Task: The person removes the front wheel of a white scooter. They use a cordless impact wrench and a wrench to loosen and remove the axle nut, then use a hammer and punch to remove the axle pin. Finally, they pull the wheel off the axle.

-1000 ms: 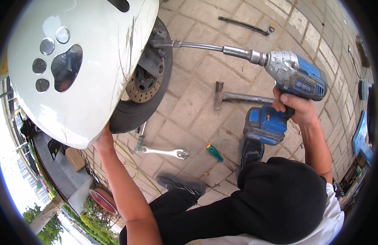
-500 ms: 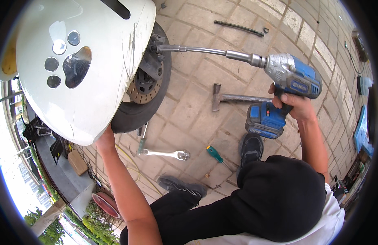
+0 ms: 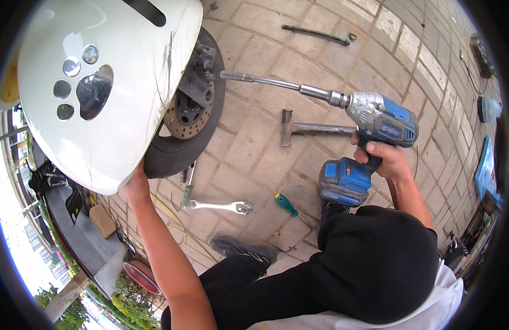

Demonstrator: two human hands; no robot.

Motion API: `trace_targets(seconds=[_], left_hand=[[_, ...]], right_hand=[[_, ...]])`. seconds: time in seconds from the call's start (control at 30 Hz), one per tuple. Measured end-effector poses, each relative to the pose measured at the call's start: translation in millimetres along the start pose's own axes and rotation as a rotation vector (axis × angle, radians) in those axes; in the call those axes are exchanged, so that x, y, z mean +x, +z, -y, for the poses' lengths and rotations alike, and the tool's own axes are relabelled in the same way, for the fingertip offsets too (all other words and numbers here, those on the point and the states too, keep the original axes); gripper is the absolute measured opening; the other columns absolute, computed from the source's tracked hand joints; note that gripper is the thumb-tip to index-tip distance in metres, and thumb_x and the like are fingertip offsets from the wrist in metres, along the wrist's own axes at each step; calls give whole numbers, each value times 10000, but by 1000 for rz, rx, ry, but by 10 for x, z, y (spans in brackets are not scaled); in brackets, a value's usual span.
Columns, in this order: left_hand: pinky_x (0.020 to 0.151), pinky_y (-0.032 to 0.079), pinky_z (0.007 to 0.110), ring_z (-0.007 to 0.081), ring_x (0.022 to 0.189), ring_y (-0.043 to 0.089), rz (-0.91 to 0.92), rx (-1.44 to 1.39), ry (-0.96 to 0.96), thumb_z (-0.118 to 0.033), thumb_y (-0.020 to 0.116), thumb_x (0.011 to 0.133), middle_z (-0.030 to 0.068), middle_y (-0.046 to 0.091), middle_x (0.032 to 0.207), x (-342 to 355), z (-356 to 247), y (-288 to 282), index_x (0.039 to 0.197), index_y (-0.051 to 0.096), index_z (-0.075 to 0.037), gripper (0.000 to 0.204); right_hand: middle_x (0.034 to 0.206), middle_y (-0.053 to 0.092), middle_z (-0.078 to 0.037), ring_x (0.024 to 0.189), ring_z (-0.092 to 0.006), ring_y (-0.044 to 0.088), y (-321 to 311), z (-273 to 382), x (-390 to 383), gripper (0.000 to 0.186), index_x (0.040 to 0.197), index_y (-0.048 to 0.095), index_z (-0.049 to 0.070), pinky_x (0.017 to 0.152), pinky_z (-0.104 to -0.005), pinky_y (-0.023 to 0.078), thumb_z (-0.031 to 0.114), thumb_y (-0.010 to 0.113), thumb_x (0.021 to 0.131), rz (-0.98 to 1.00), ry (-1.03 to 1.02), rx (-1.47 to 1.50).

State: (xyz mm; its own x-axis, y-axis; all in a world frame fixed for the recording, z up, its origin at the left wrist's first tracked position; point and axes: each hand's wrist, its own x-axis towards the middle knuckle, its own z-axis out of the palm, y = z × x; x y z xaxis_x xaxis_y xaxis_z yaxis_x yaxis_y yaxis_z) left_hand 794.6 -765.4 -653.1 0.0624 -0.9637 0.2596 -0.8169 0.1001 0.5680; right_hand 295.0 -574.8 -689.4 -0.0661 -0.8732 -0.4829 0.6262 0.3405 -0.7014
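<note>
My right hand (image 3: 387, 158) is wrapped round the grip of a blue and grey cordless impact wrench (image 3: 394, 125), its battery pointing down. From the wrench's nose a long extension bar (image 3: 276, 83) with a socket reaches left. Its tip stands just apart from the brake caliper (image 3: 197, 85) on a small wheel. A drilled brake disc (image 3: 202, 127) and black tyre (image 3: 209, 140) show beside the caliper. Over the wheel curves a scratched white fender (image 3: 139, 126) with a silver paw-shaped decoration. My left hand (image 3: 137, 184) reaches behind the fender's lower edge by the tyre, fingers hidden.
On the paving lie a hammer (image 3: 315, 128), a combination wrench (image 3: 224, 207), a green-handled screwdriver (image 3: 286, 204) and a dark metal rod (image 3: 315, 34). Another green-handled tool (image 3: 187, 195) lies near the tyre. My shoe (image 3: 243, 248) stands below the wrench.
The impact wrench and my right hand have moved down and slightly left in the picture. The socket tip, earlier at the caliper, is now apart from it. My left hand stays by the tyre.
</note>
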Motion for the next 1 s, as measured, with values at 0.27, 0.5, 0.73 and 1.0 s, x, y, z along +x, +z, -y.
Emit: trace_targets(seconds=[0.27, 0.5, 0.73, 1.0], left_hand=[[972, 420, 314, 195, 1045, 553, -28, -101, -19, -308, 811, 839, 107, 611, 1199, -21, -27, 7, 1223, 586, 77, 588], [976, 435, 327, 197, 1067, 550, -29, -45, 2, -286, 805, 845, 116, 601, 1230, 4, 34, -15, 1243, 580, 71, 580], [1006, 406, 343, 210, 1082, 543, -31, -29, 12, -273, 802, 847, 114, 580, 1268, 22, 93, -46, 1263, 570, 63, 583], [1013, 406, 332, 207, 1114, 527, -7, 79, 12, -259, 788, 859, 114, 576, 1271, 34, 213, -67, 1266, 571, 59, 561]], right_hand=[[968, 641, -139, 612, -163, 556, 91, -113, 199, 502, 1225, 559, 29, 577, -334, 473, 145, 748, 774, 39, 39, 11], [965, 658, -103, 613, -138, 556, 99, -162, 184, 466, 1202, 581, 33, 568, -302, 440, 190, 738, 792, 17, 101, 32], [887, 639, -75, 610, -126, 532, 14, 249, 356, 375, 1103, 621, 3, 583, -277, 445, 130, 740, 771, 62, -106, -487], [807, 581, -95, 584, -158, 506, 173, 73, 239, 427, 1101, 578, 20, 569, -321, 453, 128, 756, 729, -5, 54, -131]])
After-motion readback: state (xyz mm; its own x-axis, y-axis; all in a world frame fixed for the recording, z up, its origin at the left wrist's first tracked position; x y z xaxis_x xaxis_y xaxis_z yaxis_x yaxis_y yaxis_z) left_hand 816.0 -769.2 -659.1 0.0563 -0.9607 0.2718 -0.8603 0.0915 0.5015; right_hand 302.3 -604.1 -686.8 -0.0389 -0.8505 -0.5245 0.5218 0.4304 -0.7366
